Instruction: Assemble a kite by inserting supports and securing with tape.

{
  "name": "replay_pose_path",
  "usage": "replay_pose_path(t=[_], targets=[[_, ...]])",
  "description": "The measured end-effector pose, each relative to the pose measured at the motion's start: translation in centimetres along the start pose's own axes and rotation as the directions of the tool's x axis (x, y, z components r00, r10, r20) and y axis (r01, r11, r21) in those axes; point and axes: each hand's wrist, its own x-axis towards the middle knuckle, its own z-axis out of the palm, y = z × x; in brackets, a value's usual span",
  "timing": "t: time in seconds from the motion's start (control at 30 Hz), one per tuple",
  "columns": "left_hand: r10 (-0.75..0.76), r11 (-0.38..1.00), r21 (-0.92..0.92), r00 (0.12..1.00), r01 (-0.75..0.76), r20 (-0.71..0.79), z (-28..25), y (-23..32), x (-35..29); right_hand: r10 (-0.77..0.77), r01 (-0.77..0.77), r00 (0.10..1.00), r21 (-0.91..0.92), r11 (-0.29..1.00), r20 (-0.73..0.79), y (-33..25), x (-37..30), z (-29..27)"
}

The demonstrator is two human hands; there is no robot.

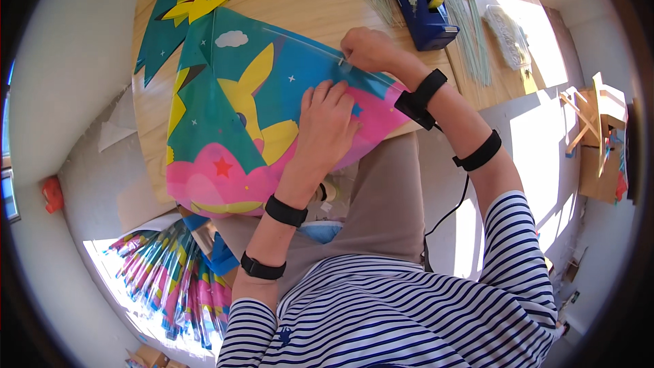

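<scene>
**Cartoon kite flat on the desk**

A diamond-shaped plastic kite (252, 116) lies spread flat, its near corner hanging over the desk (306, 7) edge. It is teal with white stars and a cloud, a yellow cartoon creature in the middle, and pink at the lower edge. A thin clear rod (306, 44) crosses its upper part.

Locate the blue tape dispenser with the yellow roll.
In the head view, the blue tape dispenser sits at the table's far edge, upper centre-right, just beyond the right hand, among thin pale sticks.

head camera, looking down, close over table (306, 7)
</scene>
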Motion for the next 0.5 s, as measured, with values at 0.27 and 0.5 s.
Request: replay_pose_path(t=[0.27,0.5], targets=[[0.015,1.0,0.023,1.0,-0.015,-0.018,1.3,-0.7,1.4,0.074,-0.074,0.997,0.016,0.997,0.014,0.0,0.2,0.0],[0.01,0.999,0.05,1.0,-0.01,-0.004,1.9,-0.9,2.1,0.063,-0.063,0.998,0.009,0.998,-0.016,0.3,0.1,0.5]])
